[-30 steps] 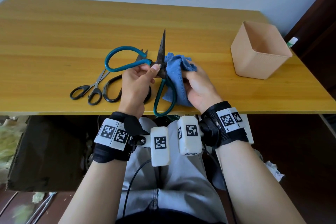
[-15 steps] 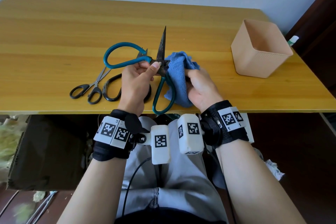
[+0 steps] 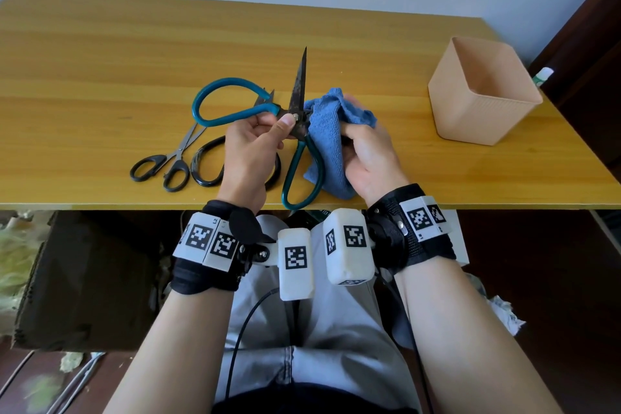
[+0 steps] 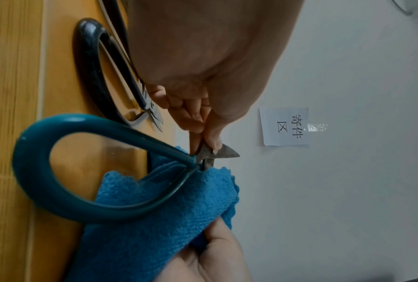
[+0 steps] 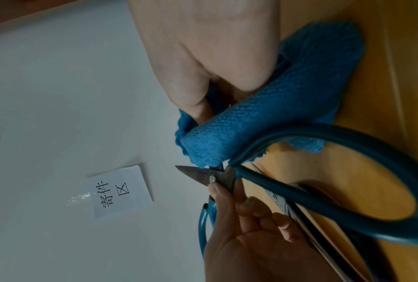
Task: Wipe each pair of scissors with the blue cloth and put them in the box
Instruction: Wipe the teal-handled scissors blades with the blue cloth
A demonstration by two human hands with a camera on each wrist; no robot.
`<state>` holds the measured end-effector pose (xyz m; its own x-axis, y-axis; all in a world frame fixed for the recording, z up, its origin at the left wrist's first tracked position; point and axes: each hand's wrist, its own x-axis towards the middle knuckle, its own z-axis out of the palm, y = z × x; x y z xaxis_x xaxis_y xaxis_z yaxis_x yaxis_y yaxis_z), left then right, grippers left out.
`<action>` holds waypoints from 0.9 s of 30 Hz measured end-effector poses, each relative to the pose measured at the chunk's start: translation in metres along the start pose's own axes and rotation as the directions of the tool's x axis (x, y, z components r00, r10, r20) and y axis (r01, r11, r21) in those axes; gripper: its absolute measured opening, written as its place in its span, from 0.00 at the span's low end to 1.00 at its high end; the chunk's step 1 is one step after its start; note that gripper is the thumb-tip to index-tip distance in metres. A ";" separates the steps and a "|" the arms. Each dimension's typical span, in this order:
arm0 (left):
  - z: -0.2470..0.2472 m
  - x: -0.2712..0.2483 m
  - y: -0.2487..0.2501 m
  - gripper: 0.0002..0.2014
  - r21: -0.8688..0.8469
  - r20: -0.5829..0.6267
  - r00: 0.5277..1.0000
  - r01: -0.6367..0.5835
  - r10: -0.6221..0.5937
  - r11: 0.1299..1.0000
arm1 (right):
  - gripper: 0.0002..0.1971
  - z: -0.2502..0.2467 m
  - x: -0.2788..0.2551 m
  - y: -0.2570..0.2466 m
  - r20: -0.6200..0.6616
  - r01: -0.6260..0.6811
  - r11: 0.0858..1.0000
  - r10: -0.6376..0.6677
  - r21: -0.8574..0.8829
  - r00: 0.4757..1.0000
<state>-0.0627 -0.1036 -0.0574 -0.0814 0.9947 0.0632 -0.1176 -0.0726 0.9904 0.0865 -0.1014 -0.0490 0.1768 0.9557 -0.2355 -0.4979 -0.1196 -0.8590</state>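
Note:
My left hand (image 3: pixel 268 131) pinches the teal-handled scissors (image 3: pixel 228 111) at the pivot, thumb on the rivet, above the table's near edge. Its blades stand spread: one dark blade (image 3: pixel 299 84) points away, the other is hidden in the blue cloth (image 3: pixel 326 144). My right hand (image 3: pixel 363 151) grips that cloth, wrapped round the hidden blade. In the left wrist view the teal scissors' handle loop (image 4: pixel 33 177) crosses the cloth (image 4: pixel 154 219). In the right wrist view the cloth (image 5: pixel 287 106) meets the pivot (image 5: pixel 212 178). The tan box (image 3: pixel 484 111) stands upright at the right.
Two more pairs lie on the wooden table (image 3: pixel 100 60) left of my hands: small black-handled scissors (image 3: pixel 168 165) and large black-handled scissors (image 3: pixel 205 165), partly under my left hand. A paper label (image 4: pixel 285 126) hangs on the wall. Below the table edge are my lap and a cardboard box (image 3: pixel 84 279).
The cloth and my right hand slid a little outward and upward along the blade. The teal scissors tilted slightly; my left hand keeps its pinch at the pivot.

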 end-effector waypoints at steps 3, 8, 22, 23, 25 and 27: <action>0.000 0.000 0.000 0.13 0.020 0.013 1.000 -0.006 0.006 1.000 | 0.25 0.004 0.000 0.002 -0.069 -0.015 1.000 0.014 -0.011 0.998; 0.002 -0.002 -0.002 0.13 0.037 0.023 1.000 -0.006 0.005 0.999 | 0.25 0.000 0.004 0.001 -0.072 -0.005 0.999 0.002 -0.033 0.997; -0.004 -0.001 -0.004 0.13 -0.014 0.020 1.000 0.021 -0.021 1.000 | 0.17 -0.010 0.003 0.000 -0.059 -0.008 0.993 0.001 -0.115 0.998; -0.004 0.000 -0.003 0.13 -0.018 0.013 1.000 0.015 -0.015 1.000 | 0.17 -0.011 0.004 0.000 -0.062 -0.019 0.994 0.013 -0.105 0.998; -0.005 0.000 -0.002 0.13 -0.013 0.007 1.000 0.004 -0.004 1.000 | 0.13 -0.012 0.004 0.001 -0.069 -0.043 0.996 0.038 -0.082 0.997; -0.005 0.000 -0.001 0.13 -0.009 0.013 1.000 -0.001 0.001 1.000 | 0.07 -0.011 0.003 0.001 -0.052 -0.070 0.996 0.067 -0.059 0.996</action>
<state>-0.0675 -0.1037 -0.0593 -0.0688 0.9954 0.0661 -0.1268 -0.0744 0.9891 0.0956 -0.1015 -0.0558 0.1866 0.9302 -0.3161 -0.4579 -0.2023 -0.8657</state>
